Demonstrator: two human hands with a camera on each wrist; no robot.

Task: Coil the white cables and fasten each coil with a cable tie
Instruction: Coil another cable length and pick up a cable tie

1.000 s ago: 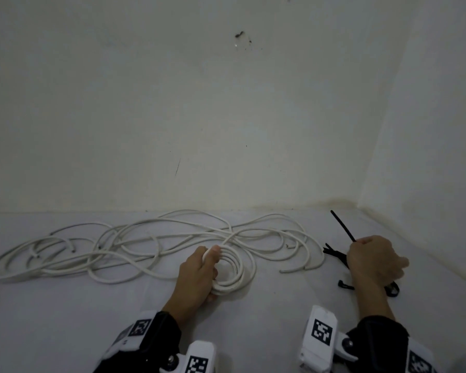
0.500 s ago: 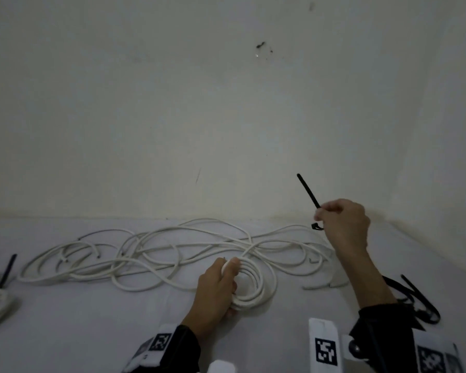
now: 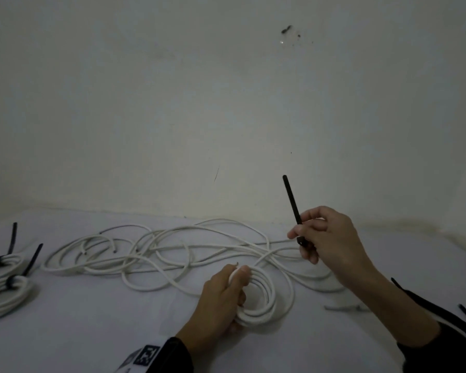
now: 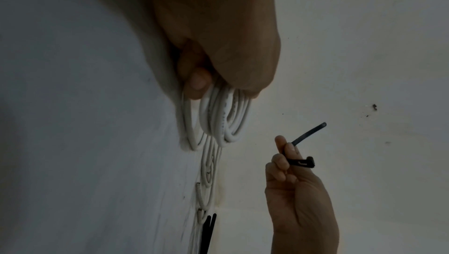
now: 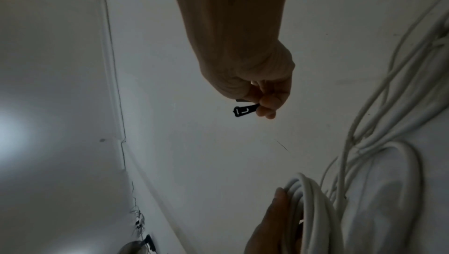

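Note:
My left hand grips a small coil of white cable lying on the white surface, thumb over its near-left edge; the left wrist view shows the coil's loops bunched under my fingers. My right hand is raised above and right of the coil and pinches a black cable tie near its head, the tail pointing up. The tie's head sticks out below my fingers in the right wrist view. Loose white cables sprawl behind the coil.
Two coiled cables fastened with black ties lie at the left edge. Spare black cable ties lie on the surface at the right, under my right forearm. A wall stands close behind, with a corner to the right.
My right hand has lifted the black tie off the pile at the right and carried it up and left, towards the coil. My left hand has kept its grip on the coil.

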